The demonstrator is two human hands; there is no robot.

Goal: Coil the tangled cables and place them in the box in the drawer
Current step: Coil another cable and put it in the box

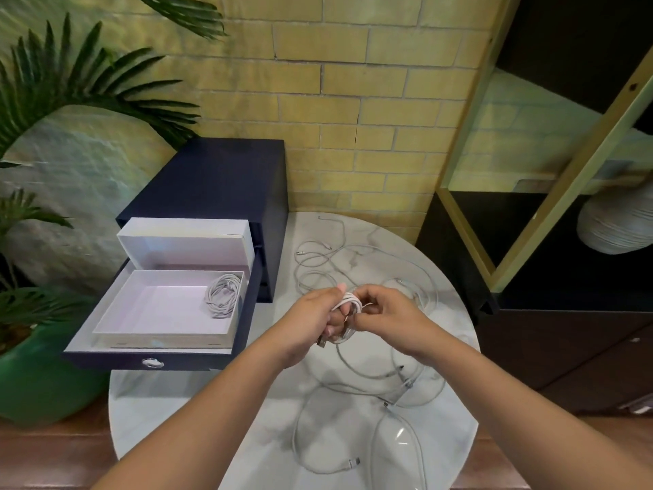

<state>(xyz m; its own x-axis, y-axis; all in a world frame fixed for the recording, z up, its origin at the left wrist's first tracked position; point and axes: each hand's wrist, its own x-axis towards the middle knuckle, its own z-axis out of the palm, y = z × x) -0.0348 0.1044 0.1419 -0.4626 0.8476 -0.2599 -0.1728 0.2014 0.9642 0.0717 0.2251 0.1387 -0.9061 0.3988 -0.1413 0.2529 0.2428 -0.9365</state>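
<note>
Forearms are extending from the lower edge over the round marble worktop, the two hands sitting close together: the left hand is gripping a white cable looped in a small bundle round its fingers, and the right hand is pinching a strand of that same cable. Loose cables are lying tangled across the worktop beneath and beyond the hands. Left of them, a navy drawer is standing open from its cabinet, holding a white box with one coiled cable resting by its right wall and the lid standing behind.
</note>
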